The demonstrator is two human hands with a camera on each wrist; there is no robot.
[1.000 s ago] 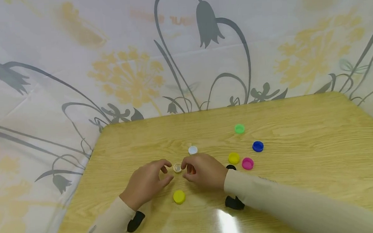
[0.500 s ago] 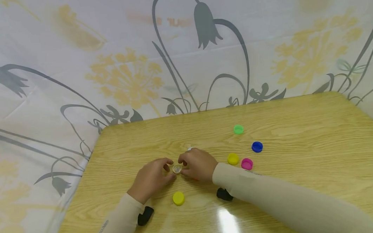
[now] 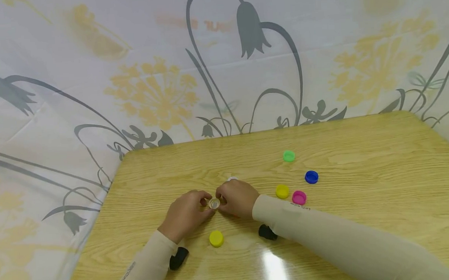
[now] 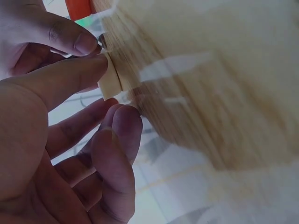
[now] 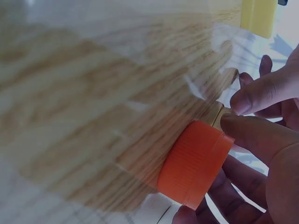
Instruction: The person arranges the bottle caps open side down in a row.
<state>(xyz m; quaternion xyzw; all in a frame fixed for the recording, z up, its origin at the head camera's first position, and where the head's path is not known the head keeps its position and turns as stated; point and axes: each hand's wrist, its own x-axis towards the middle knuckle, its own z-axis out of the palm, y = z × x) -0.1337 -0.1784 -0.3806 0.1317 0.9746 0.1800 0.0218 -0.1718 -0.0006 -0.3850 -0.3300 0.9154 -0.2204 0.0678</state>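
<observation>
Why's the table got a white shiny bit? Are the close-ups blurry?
Head view: probably reflected light glaring off the table; left wrist view: table streaky and hazy near the pale cap; right wrist view: table hazy, but ridges show on the orange cap.

Booth: floral cloth (image 3: 221,72), wood-grain table (image 3: 362,158)

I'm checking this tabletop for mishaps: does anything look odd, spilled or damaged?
Nothing looks spilled or damaged. One mild oddity: the near yellow cap appears closed side up, while the green cap, blue cap and pink cap lie hollow side up.
</observation>
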